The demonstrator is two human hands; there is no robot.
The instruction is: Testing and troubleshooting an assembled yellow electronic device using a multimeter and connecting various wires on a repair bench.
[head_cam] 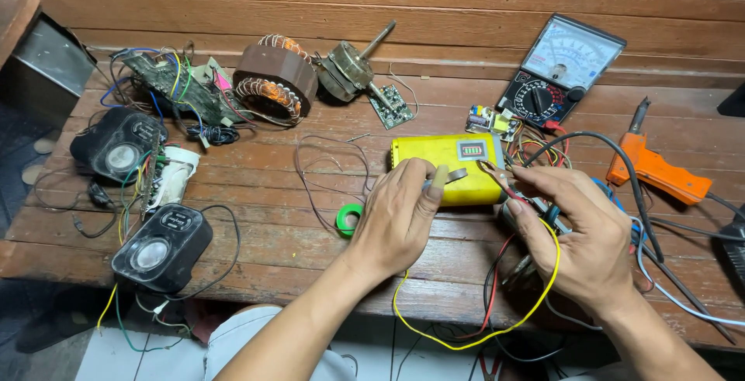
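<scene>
- The left hand [396, 218] rests at the near edge of the flat yellow rectangular battery pack [446, 165], which lies on the brown wooden slat table [256, 171]. Its thumb and forefinger are pinched together on a small grey strip [450, 177], maybe tape or a metal tab; I cannot tell which.
- The right hand [582, 233] is just beside the right end of the pack. Its fingers close on a small metal clip with red insulation [497, 175], whose tip is just beside the left fingertips.
- A yellow wire [497, 334] hangs in a loop below both wrists, and a red wire [497, 280] runs under the right palm.
- I judge the step in hand as joining a lead to the pack's end. Such a join calls for a steady pack and a clip meeting only one contact.
- The pack is wrapped in bright yellow film, a little wrinkled, with a small rectangular indicator window [472, 150] on top, just beyond the left fingertips.
- Beyond the right fingers stands a black analogue meter [560, 71]; an orange soldering gun [656, 170] lies right of them. A green tape roll [348, 219] is just left of the left hand, and two black speakers [161, 247] lie well apart further left.
</scene>
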